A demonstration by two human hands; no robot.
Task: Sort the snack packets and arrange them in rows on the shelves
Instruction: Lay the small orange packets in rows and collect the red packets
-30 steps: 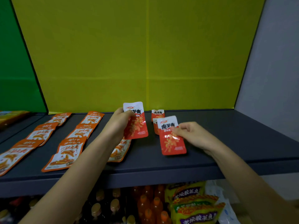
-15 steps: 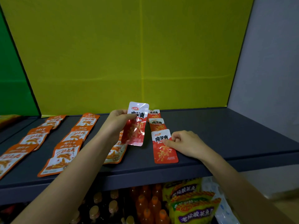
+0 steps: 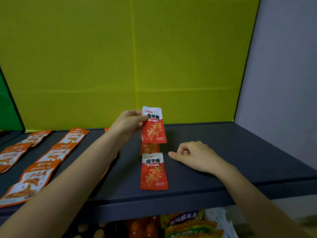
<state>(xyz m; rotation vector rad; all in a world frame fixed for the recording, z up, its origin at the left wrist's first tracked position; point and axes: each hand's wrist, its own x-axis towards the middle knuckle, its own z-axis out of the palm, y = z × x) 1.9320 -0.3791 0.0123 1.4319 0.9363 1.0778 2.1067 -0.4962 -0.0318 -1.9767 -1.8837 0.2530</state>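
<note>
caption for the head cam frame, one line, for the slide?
Left hand holds a red snack packet upright above the red column on the dark shelf; right hand rests empty beside the front packet.

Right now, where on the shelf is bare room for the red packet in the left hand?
The shelf is bare right of the red row, out to the grey wall, apart from the right hand resting there. A narrower strip lies behind that hand. Left of the left hand and its held packet, orange packets crowd the shelf.
</note>
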